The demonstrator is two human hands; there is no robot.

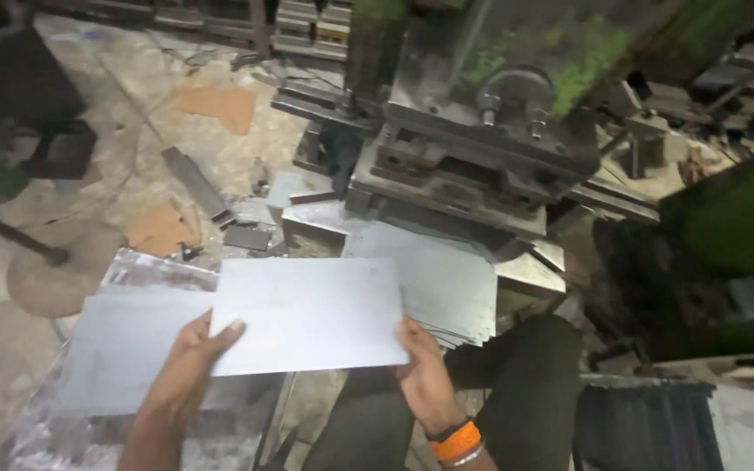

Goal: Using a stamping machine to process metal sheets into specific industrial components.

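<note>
Both hands (307, 366) on sheet (307, 314), seemingly crosswise

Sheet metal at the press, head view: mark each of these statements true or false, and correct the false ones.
1. Both hands hold one flat grey metal sheet. True.
2. The right hand wears a glove. False: it is bare, with an orange wristband.
3. The left hand grips the sheet's near left corner. True.
4. The sheet is bent double. False: it looks flat.
5. More sheets lie by the press. True.
</note>
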